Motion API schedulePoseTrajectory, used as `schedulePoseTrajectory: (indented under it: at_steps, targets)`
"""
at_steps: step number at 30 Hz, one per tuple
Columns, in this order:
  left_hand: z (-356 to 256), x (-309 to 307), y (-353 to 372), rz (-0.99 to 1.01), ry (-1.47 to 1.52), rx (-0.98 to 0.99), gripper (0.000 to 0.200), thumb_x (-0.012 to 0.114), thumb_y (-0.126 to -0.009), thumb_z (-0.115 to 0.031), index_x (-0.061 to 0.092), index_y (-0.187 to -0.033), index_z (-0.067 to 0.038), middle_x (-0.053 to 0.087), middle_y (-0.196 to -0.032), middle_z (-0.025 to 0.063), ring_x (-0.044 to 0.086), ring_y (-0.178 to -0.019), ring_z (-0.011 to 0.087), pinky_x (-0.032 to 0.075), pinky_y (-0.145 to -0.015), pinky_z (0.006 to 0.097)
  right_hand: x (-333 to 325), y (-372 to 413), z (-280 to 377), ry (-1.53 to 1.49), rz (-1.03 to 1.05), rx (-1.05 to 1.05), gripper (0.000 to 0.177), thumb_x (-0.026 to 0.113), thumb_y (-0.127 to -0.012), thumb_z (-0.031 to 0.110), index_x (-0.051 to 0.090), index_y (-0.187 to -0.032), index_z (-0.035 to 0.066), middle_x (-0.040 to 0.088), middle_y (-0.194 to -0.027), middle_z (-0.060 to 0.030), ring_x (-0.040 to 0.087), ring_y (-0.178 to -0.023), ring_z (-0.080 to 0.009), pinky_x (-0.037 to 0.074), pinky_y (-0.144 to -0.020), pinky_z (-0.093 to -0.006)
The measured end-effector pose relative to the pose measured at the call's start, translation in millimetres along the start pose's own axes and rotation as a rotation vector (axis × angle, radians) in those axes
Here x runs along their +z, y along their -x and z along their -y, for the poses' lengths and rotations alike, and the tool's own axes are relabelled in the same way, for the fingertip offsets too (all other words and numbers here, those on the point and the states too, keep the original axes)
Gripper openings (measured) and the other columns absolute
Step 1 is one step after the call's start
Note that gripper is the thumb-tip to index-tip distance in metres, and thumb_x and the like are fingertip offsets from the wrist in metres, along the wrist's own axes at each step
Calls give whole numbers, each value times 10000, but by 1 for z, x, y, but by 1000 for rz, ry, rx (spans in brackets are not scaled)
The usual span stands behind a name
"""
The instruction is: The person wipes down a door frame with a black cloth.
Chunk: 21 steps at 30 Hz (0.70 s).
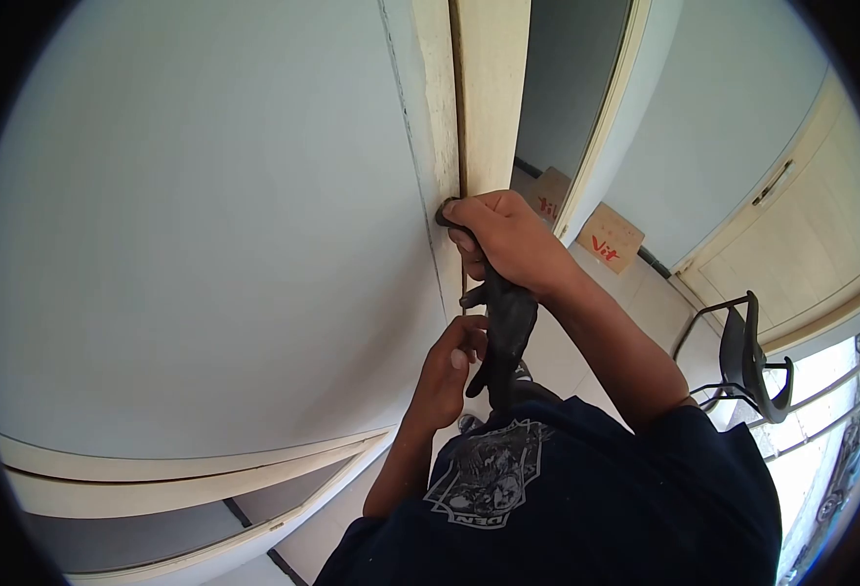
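In the head view my right hand (508, 234) is closed, its thumb and fingers pinching one end of a black glove (510, 327). The dark material shows at my fingertips, and the rest of the glove hangs limp below, its fingers sticking out to the left. My left hand (447, 376) is beside the glove's lower part, with fingers loosely bent and the thumb apart from them. Some of its fingertips lie close to the glove's edge; whether they touch it I cannot make out. Both hands are in front of a cream door frame (440, 107).
A large pale panel (205, 234) fills the left side. To the right are a cardboard box (611, 237) with red lettering, a black chair (742, 356) and a cream door (791, 234) with a handle. Light tiles (655, 308) cover the floor.
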State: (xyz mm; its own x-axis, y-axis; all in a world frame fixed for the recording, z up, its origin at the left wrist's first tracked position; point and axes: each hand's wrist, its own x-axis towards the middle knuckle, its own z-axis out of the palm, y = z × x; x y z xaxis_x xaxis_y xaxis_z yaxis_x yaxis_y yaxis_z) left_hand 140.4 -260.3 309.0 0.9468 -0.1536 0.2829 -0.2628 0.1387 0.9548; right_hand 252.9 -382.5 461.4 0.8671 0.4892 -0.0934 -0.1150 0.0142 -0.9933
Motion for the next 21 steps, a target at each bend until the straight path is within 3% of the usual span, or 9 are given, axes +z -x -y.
schedulePoseTrajectory:
  at_steps: [2, 6, 8, 11, 15, 18, 21]
  targets:
    - [-3, -1, -2, -3, -9, -10, 755, 330, -1013, -674, 530, -1261, 11, 510, -854, 47, 473, -834, 153, 382, -777, 304, 0, -2, -12, 8, -38, 32, 337, 551, -921, 226, 547, -637, 45, 488, -557, 0, 455, -470, -111, 386, -474, -284]
    - [-1, -3, 2, 11, -10, -24, 768, 321, -1009, -685, 536, -1257, 10, 513, -853, 43, 472, -829, 151, 374, -772, 302, -2, -2, -9, -3, -39, 78, 345, 547, -919, 233, 546, -630, 45, 493, -556, -5, 462, -473, -112, 393, -477, -289]
    - [4, 0, 1, -29, 8, -18, 783, 317, -1002, -702, 546, -1249, 5, 516, -853, 38, 468, -823, 145, 366, -767, 298, 0, -3, 5, -14, -12, -42, 342, 551, -916, 229, 547, -631, 40, 493, -555, -12, 473, -478, -115, 400, -480, -297]
    - [5, -3, 2, -32, -2, -17, 798, 312, -997, -716, 546, -1254, 2, 523, -859, 37, 464, -821, 142, 362, -764, 293, -5, -6, -22, 33, -10, 46, 340, 555, -913, 230, 552, -634, 36, 493, -556, -12, 481, -488, -119, 407, -490, -301]
    - [-1, -4, 4, 2, 10, -22, 810, 304, -996, -720, 536, -1268, 7, 530, -869, 33, 472, -835, 137, 361, -763, 294, 2, -2, -17, 3, -40, 33, 391, 550, -977, 249, 518, -634, 64, 452, -548, 22, 425, -476, -97, 370, -483, -274]
    - [8, -1, 8, -58, 31, -60, 824, 299, -993, -726, 530, -1272, 13, 553, -924, 48, 485, -866, 144, 377, -781, 299, 10, -2, 3, 45, -51, -72, 398, 548, -977, 248, 521, -627, 60, 464, -543, 14, 457, -477, -99, 393, -493, -276]
    - [8, -3, 5, -88, -16, -69, 877, 279, -978, -754, 519, -1293, 29, 575, -1024, 85, 504, -900, 166, 403, -828, 307, 6, -1, -26, 128, -83, 28, 412, 545, -980, 253, 522, -617, 59, 475, -538, 7, 481, -483, -98, 406, -503, -271]
